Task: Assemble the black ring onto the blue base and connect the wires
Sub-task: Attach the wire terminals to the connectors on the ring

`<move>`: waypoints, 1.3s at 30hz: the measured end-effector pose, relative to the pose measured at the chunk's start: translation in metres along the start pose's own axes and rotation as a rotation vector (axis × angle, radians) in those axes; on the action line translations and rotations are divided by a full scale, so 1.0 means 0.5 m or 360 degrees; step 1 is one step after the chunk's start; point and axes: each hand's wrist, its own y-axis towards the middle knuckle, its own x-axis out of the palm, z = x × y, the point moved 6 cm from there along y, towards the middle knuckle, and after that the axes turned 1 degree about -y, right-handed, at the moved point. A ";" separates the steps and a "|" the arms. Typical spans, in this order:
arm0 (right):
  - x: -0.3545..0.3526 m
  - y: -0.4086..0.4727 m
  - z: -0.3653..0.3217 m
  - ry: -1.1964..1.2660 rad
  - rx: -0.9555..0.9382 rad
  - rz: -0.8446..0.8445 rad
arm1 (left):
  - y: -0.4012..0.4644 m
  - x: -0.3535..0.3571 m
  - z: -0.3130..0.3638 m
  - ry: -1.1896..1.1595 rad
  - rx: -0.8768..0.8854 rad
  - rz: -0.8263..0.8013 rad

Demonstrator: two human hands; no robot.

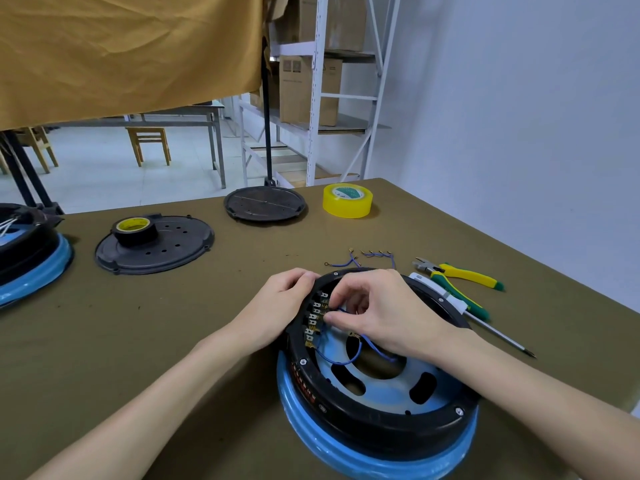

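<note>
Olive bench: left hand (282, 299) grips black ring (381, 415) steady; right hand (377, 311) beside it pinches blue wire (341, 360) at terminals (316, 320).

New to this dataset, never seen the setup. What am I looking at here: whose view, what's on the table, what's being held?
One picture, from a camera worn on a person's head, looking down at their bare hands; no robot. The left hand steadies the black ring, which sits on the blue base. The right hand pinches a blue wire at the ring's terminal row. On the table: spare wires, pliers, a screwdriver, yellow tape, black tape on a black cover.
</note>
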 end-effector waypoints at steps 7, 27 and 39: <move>-0.001 -0.004 0.007 0.0158 0.0081 0.0019 | -0.001 -0.015 0.012 0.0326 0.0005 -0.0014; 0.013 0.014 0.000 0.0009 0.0257 -0.0054 | -0.052 -0.039 0.092 0.1122 0.0066 0.0068; 0.012 0.028 0.004 -0.0013 0.0310 -0.0125 | -0.052 -0.029 0.090 0.1186 0.0125 0.0145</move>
